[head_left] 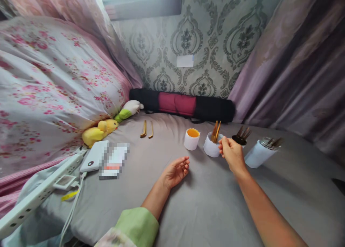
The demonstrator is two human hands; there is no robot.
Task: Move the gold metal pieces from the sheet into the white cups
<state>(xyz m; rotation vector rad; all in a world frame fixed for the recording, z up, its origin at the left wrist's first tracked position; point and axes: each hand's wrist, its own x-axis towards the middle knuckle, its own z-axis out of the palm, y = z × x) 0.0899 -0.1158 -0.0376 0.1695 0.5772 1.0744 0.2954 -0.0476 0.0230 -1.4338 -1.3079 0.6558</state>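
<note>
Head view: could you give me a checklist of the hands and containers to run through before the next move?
1. Left hand free: ok, fingers loosely curled, nothing visible in it.
2. Right hand clear of the cup with golden sticks: cannot tell, fingertips overlap its rim from this view.
3. Orange-lined cup upright: ok.
4. Dark-mouthed cup fully visible: not ok, partly hidden by the right hand.
5. Loose golden sticks apart from both hands: ok, lying on the sheet.
</note>
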